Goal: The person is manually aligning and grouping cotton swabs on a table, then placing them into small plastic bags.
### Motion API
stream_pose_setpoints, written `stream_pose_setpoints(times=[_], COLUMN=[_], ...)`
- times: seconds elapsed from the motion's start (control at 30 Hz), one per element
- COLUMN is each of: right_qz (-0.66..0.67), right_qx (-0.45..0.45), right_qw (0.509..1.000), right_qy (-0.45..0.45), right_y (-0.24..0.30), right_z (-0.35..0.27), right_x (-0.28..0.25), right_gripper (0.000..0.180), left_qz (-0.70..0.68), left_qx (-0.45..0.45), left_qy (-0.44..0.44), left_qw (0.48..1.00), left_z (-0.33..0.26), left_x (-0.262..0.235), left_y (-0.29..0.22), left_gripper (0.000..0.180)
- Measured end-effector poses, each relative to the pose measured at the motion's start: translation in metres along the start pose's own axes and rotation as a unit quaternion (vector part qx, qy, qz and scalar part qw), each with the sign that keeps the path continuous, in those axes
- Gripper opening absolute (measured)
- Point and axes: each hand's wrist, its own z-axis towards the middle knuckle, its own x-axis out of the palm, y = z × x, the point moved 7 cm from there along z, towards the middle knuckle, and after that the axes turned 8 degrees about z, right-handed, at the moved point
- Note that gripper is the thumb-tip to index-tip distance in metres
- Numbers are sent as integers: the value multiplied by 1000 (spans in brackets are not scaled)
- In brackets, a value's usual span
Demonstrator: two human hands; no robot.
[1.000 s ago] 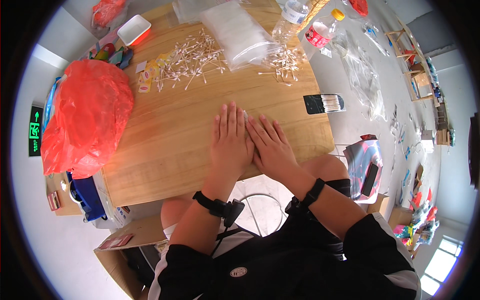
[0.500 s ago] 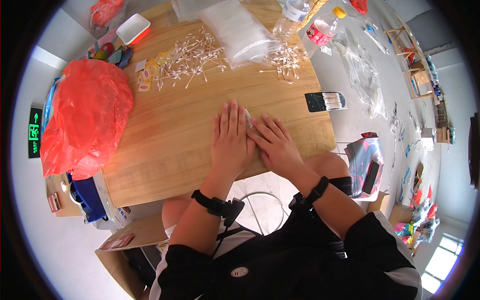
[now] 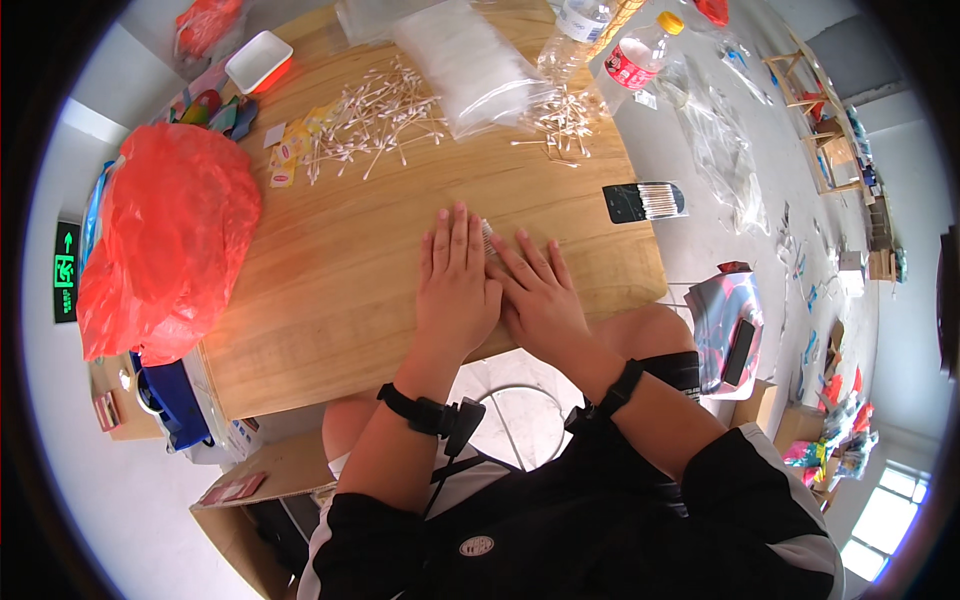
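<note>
Both my hands lie palm down on the wooden table (image 3: 330,290), near its front edge. My left hand (image 3: 452,290) has its fingers stretched forward, side by side. Beside it, my right hand (image 3: 542,300) has its fingers somewhat spread, and its thumb side meets my left hand's thumb. A sliver of a row of cotton swabs (image 3: 487,236) shows between the two hands; the rest is hidden beneath them. Farther right, a black sleeve (image 3: 624,203) filled with a neat row of swabs lies at the table's right edge.
Loose cotton swabs (image 3: 375,115) are scattered at the back, around a clear bag of white contents (image 3: 468,65). Yellow packets (image 3: 290,152) lie to their left. A large red plastic bag (image 3: 175,235) covers the left edge. Two plastic bottles (image 3: 637,58) stand back right; a white tray (image 3: 258,60) sits back left.
The view has shifted slightly. My hands stay flat in nearly the same place, with my right hand drawn a little closer to the left and less of the swab row showing between them.
</note>
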Motion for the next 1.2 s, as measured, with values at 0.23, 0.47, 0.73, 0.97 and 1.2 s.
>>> stream_pose_setpoints(times=[0.23, 0.47, 0.73, 0.97, 1.2], right_qz=[271, 780, 743, 770, 732], right_qx=[73, 127, 92, 80, 85], right_qw=[959, 607, 660, 628, 671], right_qy=[-43, -82, -59, -79, -81], right_y=[-43, -32, -33, -31, -30], right_z=[7, 32, 42, 41, 51], right_x=[1, 16, 32, 30, 28], right_gripper=[52, 63, 69, 68, 63], left_qz=[14, 17, 0, 7, 3], left_qx=[-7, -7, 1, -1, 6], left_qy=[-26, -21, -20, -14, -29], left_qw=[1000, 1000, 1000, 1000, 1000], left_z=[1, -1, 0, 0, 0], left_x=[-2, -4, -6, -5, -7], left_y=[-10, -7, -8, -7, -8], left_gripper=[72, 75, 76, 76, 75])
